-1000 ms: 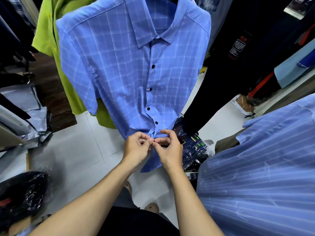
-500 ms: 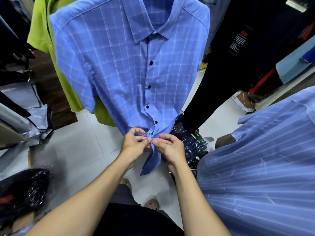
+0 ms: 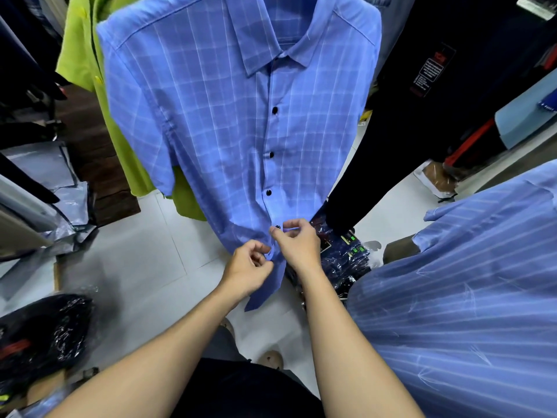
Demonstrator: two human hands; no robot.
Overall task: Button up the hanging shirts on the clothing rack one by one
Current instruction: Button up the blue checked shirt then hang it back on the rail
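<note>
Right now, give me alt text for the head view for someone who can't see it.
Two bare hands work at the lower placket of a hanging blue checked shirt: the right hand pinches beside a dark button, the left hand holds the fabric just below. A green shirt hangs behind.

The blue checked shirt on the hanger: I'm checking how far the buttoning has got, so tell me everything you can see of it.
The blue checked shirt is short-sleeved, of light woven-looking cloth with pale grid lines and a pointed collar. It hangs facing the camera; its hanger is hidden. Four dark buttons show down the closed placket, the lowest at the right hand's fingertips. Below that the hem tails hang parted. The left hand pinches the front edge lower down. A lime-green garment hangs behind it.
</note>
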